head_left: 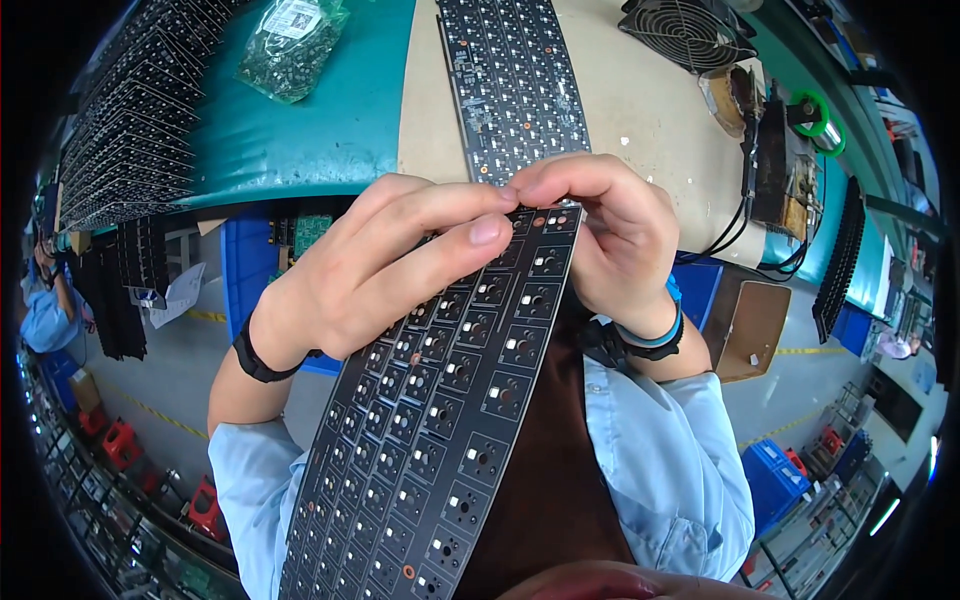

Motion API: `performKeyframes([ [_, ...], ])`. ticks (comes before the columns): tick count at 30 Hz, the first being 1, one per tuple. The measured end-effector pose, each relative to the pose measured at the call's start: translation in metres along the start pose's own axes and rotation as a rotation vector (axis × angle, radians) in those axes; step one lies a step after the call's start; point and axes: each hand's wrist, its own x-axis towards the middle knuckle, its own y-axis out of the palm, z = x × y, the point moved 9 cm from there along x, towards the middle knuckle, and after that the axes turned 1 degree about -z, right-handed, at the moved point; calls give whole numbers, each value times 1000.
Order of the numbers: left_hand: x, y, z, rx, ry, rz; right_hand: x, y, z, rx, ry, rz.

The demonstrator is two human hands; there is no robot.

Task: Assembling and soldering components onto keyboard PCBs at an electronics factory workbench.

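A long black keyboard circuit board (465, 400) with rows of square key positions is tilted up between my hands, its lower end close to my body. My left hand (375, 265) lies over the upper left of its face, fingers closed near the top edge. At the top right corner, my right hand (625, 235) grips the board, thumb partly hidden behind it. The fingertips of both hands meet at the top edge; whether a small part sits between them is hidden. Just beyond, another black keyboard circuit board (515, 85) lies on the beige work surface (625, 110).
Stacked black boards (130, 130) stand at far left, near a clear bag of small parts (292, 50) on a green mat (365, 90). A fan (685, 35), cables and a green solder spool (820, 125) are at right. Below sit a blue bin (240, 270) and a cardboard box (755, 325).
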Motion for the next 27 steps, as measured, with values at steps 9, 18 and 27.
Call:
performKeyframes([
  [9, 0, 2, 4, -100, 13, -94, 4, -6, 0, 60, 0, -27],
  [18, 4, 5, 0, -135, -101, 35, 3, -6, 1, 37, -37, 71],
  [27, -7, 4, 4, -237, -42, -121, 5, -4, 3, 83, -86, 39],
])
